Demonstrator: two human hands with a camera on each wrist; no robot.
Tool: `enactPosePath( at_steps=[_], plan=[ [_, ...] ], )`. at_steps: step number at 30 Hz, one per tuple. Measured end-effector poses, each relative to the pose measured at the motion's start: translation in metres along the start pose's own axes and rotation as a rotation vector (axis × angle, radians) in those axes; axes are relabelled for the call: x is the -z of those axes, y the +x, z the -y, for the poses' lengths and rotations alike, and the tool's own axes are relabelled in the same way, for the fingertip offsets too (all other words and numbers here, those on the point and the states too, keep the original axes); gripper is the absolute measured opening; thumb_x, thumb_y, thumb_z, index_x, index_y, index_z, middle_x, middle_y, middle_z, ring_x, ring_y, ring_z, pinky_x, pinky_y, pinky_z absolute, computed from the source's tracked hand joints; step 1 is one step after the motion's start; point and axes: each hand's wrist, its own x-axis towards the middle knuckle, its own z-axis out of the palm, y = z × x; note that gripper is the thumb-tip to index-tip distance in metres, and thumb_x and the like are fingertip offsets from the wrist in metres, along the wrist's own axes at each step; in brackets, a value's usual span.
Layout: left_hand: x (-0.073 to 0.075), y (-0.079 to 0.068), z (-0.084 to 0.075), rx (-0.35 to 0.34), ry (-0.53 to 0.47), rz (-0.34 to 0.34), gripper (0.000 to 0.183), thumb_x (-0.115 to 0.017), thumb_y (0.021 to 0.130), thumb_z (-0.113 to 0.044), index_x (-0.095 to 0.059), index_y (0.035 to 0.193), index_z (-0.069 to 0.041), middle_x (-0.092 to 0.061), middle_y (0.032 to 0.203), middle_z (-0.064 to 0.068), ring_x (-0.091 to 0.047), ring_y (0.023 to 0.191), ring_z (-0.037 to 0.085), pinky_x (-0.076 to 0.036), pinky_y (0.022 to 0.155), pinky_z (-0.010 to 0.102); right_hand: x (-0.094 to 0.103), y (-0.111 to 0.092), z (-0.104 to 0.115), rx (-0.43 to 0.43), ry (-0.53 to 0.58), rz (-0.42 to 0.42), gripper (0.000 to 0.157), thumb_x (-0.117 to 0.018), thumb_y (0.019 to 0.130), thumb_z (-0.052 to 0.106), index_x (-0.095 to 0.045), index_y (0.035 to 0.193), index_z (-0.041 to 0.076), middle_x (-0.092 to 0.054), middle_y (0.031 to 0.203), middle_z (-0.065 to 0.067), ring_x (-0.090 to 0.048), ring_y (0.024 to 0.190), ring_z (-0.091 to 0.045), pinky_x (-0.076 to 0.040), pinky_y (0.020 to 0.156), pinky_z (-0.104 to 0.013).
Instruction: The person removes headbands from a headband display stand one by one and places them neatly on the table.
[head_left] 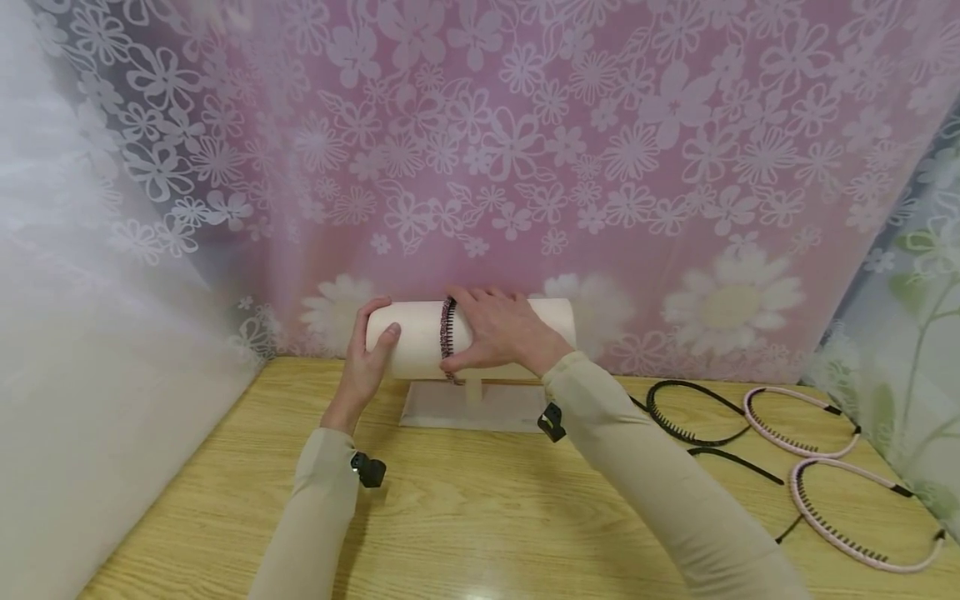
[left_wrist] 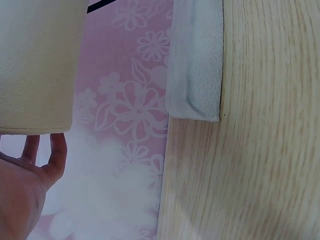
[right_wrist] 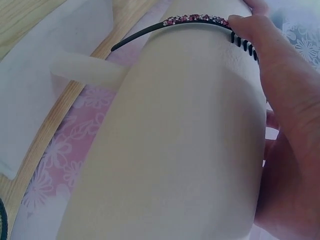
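Observation:
A cream padded cylinder (head_left: 408, 342) lies crosswise on a post above a pale flat base (head_left: 435, 412). Round its middle sits a black toothed headband (head_left: 447, 329), its outer side covered in red and clear stones in the right wrist view. My left hand (head_left: 365, 358) grips the cylinder's left end, thumb in front and fingers round the end and top. With the thumb on the headband's stone-covered band, my right hand (head_left: 502, 329) holds it against the cylinder, its fingers reaching over the top. Those fingertips are partly hidden behind the cylinder.
At the right of the wooden table (head_left: 465, 500) lie a black toothed headband (head_left: 678, 382), a pink headband (head_left: 787, 390), another pink one (head_left: 825, 460) and a thin black band (head_left: 750, 463). A pink flowered curtain (head_left: 525, 167) hangs close behind the stand.

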Motion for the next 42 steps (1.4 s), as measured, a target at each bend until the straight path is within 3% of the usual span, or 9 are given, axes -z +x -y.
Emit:
enactPosePath(
  at_steps=[14, 26, 36, 42],
  plan=[
    [0.002, 0.001, -0.002, -0.002, 0.036, 0.008, 0.051, -0.052, 0.104, -0.024, -0.039, 0.152, -0.017, -0.034, 0.162, 0.008, -0.054, 0.109, 0.027, -0.055, 0.079, 0.037, 0.001, -0.011, -0.016, 0.006, 0.016, 0.004, 0.112, -0.071, 0.075, 0.077, -0.025, 0.161, 0.022, -0.045, 0.158, -0.013, -0.044, 0.145, -0.038, -0.036, 0.114, -0.065],
    [0.005, 0.002, -0.011, 0.014, 0.112, 0.018, 0.049, -0.055, 0.104, -0.025, -0.044, 0.151, -0.017, -0.047, 0.143, 0.020, -0.056, 0.106, 0.032, -0.053, 0.078, 0.039, -0.004, -0.015, -0.022, 0.036, -0.030, -0.044, 0.107, -0.068, 0.076, 0.078, -0.027, 0.161, 0.029, -0.050, 0.151, -0.011, -0.050, 0.137, -0.035, -0.042, 0.107, -0.061],
    [0.001, 0.004, -0.022, 0.037, 0.196, -0.020, 0.049, -0.056, 0.104, -0.028, -0.047, 0.149, -0.013, -0.044, 0.151, 0.017, -0.052, 0.121, 0.035, -0.050, 0.088, 0.048, -0.003, -0.017, -0.023, 0.029, -0.013, -0.030, 0.108, -0.068, 0.076, 0.078, -0.027, 0.162, 0.028, -0.048, 0.154, -0.012, -0.047, 0.141, -0.037, -0.038, 0.111, -0.063],
    [0.003, 0.013, 0.000, -0.004, 0.210, -0.060, 0.048, -0.060, 0.102, -0.026, -0.051, 0.147, -0.013, -0.043, 0.156, 0.012, -0.048, 0.129, 0.035, -0.046, 0.097, 0.056, 0.000, -0.022, -0.026, 0.016, -0.008, -0.028, 0.108, -0.068, 0.076, 0.078, -0.028, 0.162, 0.027, -0.046, 0.156, -0.013, -0.043, 0.144, -0.040, -0.036, 0.114, -0.063]
  ],
)
